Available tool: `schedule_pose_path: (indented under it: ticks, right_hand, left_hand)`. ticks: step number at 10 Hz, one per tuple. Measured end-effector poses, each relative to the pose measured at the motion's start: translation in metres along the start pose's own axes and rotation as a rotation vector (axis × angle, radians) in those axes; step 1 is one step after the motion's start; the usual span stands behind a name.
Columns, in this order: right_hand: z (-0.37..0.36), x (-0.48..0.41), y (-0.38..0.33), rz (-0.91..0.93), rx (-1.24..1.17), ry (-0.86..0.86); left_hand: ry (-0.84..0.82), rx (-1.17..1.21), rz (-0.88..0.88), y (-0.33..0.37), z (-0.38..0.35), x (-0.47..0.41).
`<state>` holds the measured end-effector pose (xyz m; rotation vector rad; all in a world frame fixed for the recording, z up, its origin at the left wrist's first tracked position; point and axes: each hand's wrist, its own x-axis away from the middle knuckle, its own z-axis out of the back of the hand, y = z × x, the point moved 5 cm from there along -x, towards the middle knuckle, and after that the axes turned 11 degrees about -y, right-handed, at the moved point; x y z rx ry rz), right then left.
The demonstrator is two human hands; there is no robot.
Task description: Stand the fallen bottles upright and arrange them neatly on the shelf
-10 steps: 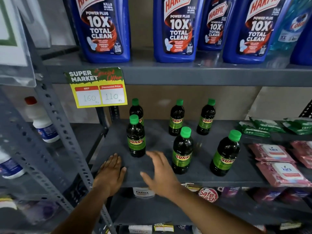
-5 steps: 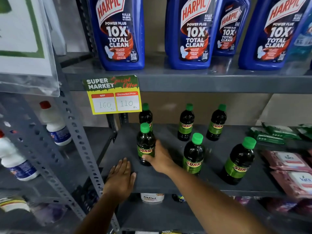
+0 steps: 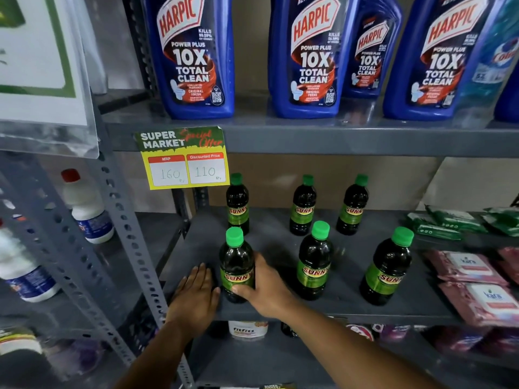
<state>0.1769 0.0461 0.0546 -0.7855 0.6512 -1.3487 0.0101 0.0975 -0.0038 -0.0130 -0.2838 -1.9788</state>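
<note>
Grey metal shelf [image 3: 280, 310] in front of us has six Sunny bottles of dark liquid with green caps, all upright: three at the back, three up front. Our right hand [image 3: 269, 290] has its grip wrapped around the front-left bottle [image 3: 236, 265] near the shelf's front edge, while our left hand [image 3: 196, 296] lies flat and released on the shelf just beside it. Blue Harpic bottles [image 3: 193, 60] line the shelf above, pink wipe packs [image 3: 466, 269] off right.

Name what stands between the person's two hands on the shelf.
In the head view, the front-left Sunny bottle stands between the left hand and the right hand, which grips it.
</note>
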Motion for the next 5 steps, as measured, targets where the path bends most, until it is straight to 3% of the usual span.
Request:
schedule_pose_path:
  ticks: [3, 5]
  right_hand:
    - [-0.003, 0.005, -0.005, -0.006, -0.033, 0.025]
    - [0.0, 0.046, -0.007, 0.121, 0.027, 0.162]
  left_hand:
    - [-0.019, 0.019, 0.008, 0.001, 0.003, 0.001]
    - [0.043, 0.101, -0.013, 0.0, 0.007, 0.007]
